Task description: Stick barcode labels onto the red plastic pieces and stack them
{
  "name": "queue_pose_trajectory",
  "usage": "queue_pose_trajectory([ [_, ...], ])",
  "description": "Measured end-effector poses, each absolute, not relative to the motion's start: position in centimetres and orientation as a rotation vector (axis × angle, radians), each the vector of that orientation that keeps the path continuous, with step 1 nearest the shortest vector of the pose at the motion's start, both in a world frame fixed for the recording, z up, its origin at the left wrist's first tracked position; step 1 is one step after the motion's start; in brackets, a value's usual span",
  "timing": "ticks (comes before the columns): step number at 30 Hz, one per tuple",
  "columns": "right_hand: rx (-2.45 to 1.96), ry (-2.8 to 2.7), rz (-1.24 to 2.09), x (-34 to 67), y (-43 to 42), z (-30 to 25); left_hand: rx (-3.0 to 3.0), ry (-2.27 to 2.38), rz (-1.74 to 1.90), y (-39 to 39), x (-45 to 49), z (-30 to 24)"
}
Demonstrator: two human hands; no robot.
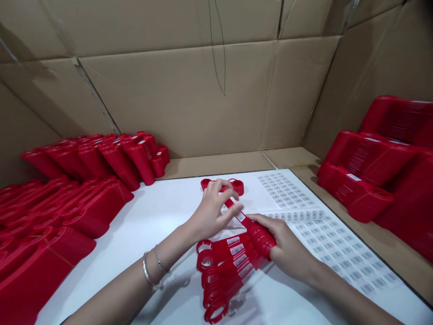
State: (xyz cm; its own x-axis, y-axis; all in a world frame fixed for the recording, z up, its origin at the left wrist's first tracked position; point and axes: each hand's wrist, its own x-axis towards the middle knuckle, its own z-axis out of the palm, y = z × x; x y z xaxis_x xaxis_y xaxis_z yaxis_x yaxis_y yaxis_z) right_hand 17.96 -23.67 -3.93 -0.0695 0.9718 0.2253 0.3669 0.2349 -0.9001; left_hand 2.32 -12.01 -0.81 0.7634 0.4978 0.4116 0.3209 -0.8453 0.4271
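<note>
Fanned stack of red plastic looped pieces [225, 275] with barcode labels, resting on a white tabletop [142, 243]; right hand [287, 246] clamped on the stack's upper loops, left hand [211, 214] just beside it, not touching, pinching the top piece [237, 187] near its far loop, a steady hold that keeps the label face up; barcode sticker sheets [338, 253] to the right; farther off, left red stacks [81, 160], right red stacks [368, 158] and a cardboard wall [176, 90]

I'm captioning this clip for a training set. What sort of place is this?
Probably a packing or labelling station in a small workshop: stacked red plastic items, sheets of barcode stickers on a white table, and cardboard lining the walls.
</note>
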Motion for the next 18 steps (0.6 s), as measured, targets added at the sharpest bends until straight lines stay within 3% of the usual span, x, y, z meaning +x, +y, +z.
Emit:
queue_pose_trajectory([
  [12, -1.281, -1.685, 0.906, 17.4, -23.8, -4.0, 2.600, 0.827, 0.578, -11.5, 1.9, 0.1],
  [18, -1.484, -1.801, 0.637, 17.3, -23.6, -5.5, 2.939, 0.724, 0.042, -13.5, -0.6, 0.4],
])
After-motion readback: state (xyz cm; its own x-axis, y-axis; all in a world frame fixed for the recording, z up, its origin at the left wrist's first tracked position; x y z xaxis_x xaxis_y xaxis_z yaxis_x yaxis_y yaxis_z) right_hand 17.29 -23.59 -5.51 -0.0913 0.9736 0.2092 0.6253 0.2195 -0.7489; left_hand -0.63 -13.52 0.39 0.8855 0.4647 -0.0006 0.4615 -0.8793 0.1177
